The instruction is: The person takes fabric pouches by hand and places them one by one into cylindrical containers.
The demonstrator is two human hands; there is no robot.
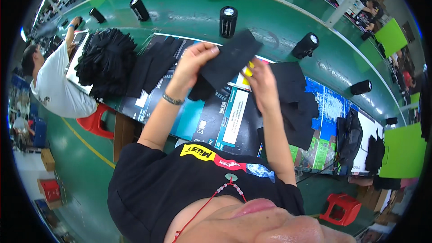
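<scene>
A flat black fabric piece (231,58), roughly rectangular, is held tilted above the table in front of me. My left hand (198,59) is closed on its left edge, the thumb pressed over the cloth. Close to its lower right edge is my right hand (264,82), with its fingers loosely bent and apart; they do not appear to grip the cloth. Under my hands, printed boards (189,119) cover the tabletop. More black fabric pieces (294,103) lie spread to the right of my right hand, and others (157,65) lie left of my left hand.
A large heap of black fabric (108,60) sits at the left, beside a person in white (58,74). Several black cylindrical speakers (228,21) stand or lie on the green surface (189,9) beyond. Red stools (340,209) are on the floor. Green panels (402,153) rise at the right.
</scene>
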